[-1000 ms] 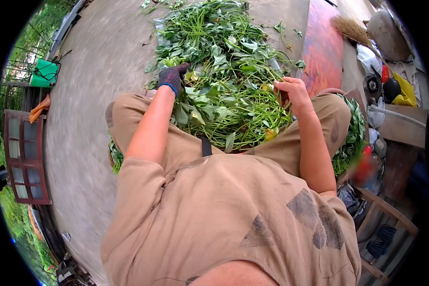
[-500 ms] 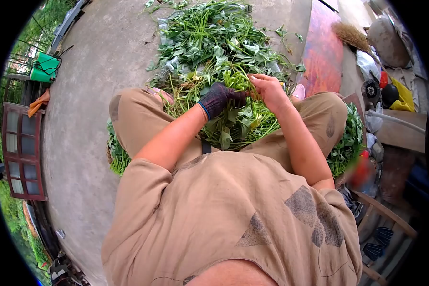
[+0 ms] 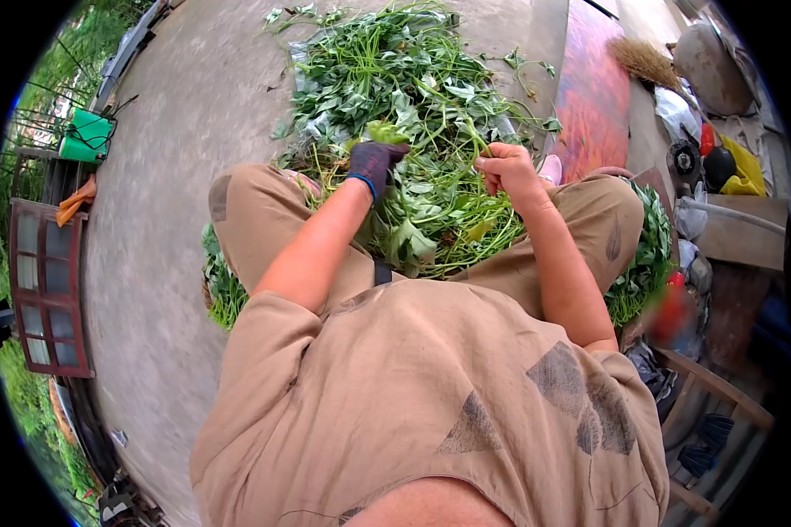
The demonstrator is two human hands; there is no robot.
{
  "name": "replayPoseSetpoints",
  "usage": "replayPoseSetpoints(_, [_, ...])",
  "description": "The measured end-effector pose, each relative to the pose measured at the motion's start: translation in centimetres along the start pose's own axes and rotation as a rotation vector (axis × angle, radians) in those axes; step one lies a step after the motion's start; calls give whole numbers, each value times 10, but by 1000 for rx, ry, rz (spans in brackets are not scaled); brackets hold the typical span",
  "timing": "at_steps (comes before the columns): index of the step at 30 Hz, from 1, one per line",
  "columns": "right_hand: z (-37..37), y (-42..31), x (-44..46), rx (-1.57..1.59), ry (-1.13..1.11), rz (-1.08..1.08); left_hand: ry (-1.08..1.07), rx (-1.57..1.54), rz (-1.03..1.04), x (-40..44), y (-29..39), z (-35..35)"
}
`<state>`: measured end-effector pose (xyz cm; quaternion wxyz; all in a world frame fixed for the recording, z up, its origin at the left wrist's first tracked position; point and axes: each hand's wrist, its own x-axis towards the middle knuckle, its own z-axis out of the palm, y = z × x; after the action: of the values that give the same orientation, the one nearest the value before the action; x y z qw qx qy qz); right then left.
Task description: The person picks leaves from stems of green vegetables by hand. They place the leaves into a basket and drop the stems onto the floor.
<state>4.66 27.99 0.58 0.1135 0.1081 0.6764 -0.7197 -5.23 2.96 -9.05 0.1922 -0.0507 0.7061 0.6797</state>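
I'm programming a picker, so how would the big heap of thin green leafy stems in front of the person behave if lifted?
The heap of thin green leafy stems would probably sag, since many stems bend. It may come up in tangled clumps, as stems cross and overlap. The broad green leaves look thin, so they could tear.

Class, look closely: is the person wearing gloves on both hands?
No, only the left hand wears a glove; the right hand is bare.
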Motion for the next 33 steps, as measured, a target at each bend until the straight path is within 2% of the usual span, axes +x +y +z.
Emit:
replayPoseSetpoints(2, [-11,-9,-7,19,24,4,190,-377,-111,12,14,-14])
replayPoseSetpoints(4, [-12,-11,-12,-16,15,35,-22,-422,-248,2,41,-24])
replayPoseSetpoints(6, [-4,-12,-13,-18,-3,43,-151,-549,-237,-25,62,-9])
replayPoseSetpoints(13, [35,-22,-14,41,-155,29,-335,-491,-334,-60,68,23])
replayPoseSetpoints(17, [34,-29,-17,122,-270,82,-376,-603,-296,-68,67,36])
replayPoseSetpoints(22, [27,-40,-22,352,-373,150,-319,-556,-338,-60,52,40])
replayPoseSetpoints(24, [24,-39,-20,333,-339,193,-330,-521,-337,-56,48,35])
replayPoseSetpoints(25, [23,-35,-18,339,-318,219,-425,-505,-273,-55,47,32])
replayPoseSetpoints(28, [20,-28,-12,353,-249,231,-424,-646,-280,-65,53,43])
replayPoseSetpoints(29, [19,-27,-10,355,-227,225,-462,-609,-272,-64,52,44])
replayPoseSetpoints(32, [15,-29,-11,378,-232,252,-413,-602,-217,-67,52,48])
replayPoseSetpoints(33, [16,-29,-11,448,-314,264,-348,-591,-219,-70,57,50])
